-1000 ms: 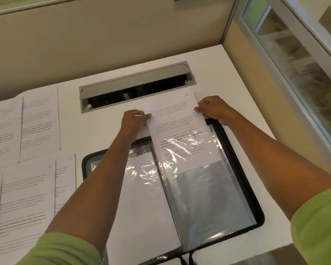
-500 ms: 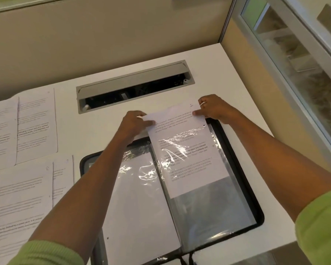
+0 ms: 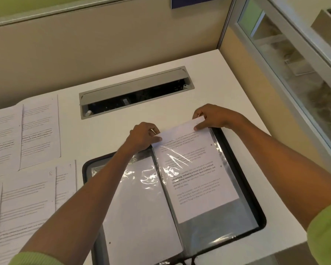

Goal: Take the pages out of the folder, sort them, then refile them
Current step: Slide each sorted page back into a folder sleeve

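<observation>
A black zip folder point(image 3: 256, 190) lies open on the white desk, with clear plastic sleeves inside. A printed page point(image 3: 195, 175) sits most of the way inside the right sleeve, and only its top strip sticks out. My left hand point(image 3: 143, 136) pinches the page's top left corner. My right hand point(image 3: 214, 116) pinches its top right corner. The left sleeve point(image 3: 141, 203) holds a white sheet with its blank side up.
Several printed pages point(image 3: 23, 134) lie spread in two overlapping rows on the left of the desk point(image 3: 237, 88). A grey cable hatch point(image 3: 136, 90) stands open behind the folder. A beige partition wall runs along the back, and a glass panel along the right.
Both hands have moved toward me and pushed the page deeper into the right sleeve. Less of its top sticks out than a second ago.
</observation>
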Available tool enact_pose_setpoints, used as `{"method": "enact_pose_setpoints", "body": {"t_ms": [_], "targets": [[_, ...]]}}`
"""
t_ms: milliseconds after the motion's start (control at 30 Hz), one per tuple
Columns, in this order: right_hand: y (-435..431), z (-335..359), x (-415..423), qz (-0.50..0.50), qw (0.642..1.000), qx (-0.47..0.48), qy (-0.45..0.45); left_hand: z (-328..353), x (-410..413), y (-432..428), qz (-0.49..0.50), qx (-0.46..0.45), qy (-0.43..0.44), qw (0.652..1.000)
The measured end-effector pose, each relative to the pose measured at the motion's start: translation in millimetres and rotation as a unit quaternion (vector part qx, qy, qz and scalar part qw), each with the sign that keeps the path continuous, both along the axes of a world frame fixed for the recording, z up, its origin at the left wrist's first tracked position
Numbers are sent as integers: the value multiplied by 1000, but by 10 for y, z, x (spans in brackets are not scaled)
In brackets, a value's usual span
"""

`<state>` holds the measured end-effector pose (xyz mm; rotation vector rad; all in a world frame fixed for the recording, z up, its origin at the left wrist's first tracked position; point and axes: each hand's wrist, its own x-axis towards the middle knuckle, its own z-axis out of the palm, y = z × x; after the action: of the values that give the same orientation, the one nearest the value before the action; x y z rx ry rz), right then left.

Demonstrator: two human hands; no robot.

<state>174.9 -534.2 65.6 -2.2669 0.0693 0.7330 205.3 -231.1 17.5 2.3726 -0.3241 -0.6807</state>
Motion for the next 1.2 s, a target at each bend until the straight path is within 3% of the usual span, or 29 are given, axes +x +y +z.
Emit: {"method": "enact_pose_setpoints", "body": {"t_ms": [233,433,700,800,1200], "targets": [[146,71,-25,150,984,-90,-44,10,-90,-163,-110,34,-53,992],[81,104,-43,157,980,-91,-86,-25,-102,-189,-147,15,-96,984],[96,36,-119,176,976,-107,-69,-38,-172,-186,-158,-29,-53,986],[90,53,-137,179,976,-103,-60,-87,-189,-183,-166,-14,-84,982],[85,-12,-229,173,968,-145,-105,-141,-269,-224,-128,-41,-112,985]]}}
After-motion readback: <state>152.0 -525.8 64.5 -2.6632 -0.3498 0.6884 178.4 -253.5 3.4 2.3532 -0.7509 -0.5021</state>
